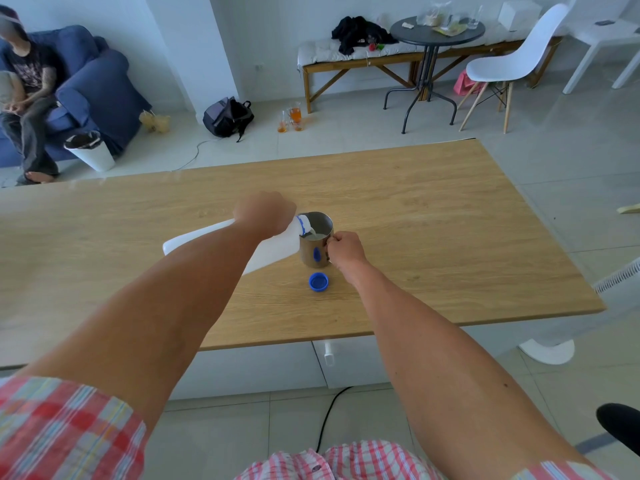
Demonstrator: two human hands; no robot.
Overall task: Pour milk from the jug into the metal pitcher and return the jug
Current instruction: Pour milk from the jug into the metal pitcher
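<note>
Milk is flowing as the left hand [265, 213] is gripping the tilted jug [273, 247] over the metal pitcher [316, 241], the right hand [346, 249] is pinching its handle, and next the jug probably needs levelling.

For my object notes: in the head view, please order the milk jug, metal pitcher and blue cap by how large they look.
1. Milk jug, largest, partly hidden by the left arm.
2. Metal pitcher.
3. Blue cap, smallest.
All lie at similar distance, so the order seems reliable.

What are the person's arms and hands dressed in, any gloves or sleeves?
No gloves: the left hand and right hand are bare, forearms uncovered. Red, pink and white checked sleeves are rolled up near the elbows. No watch or rings are visible.
</note>
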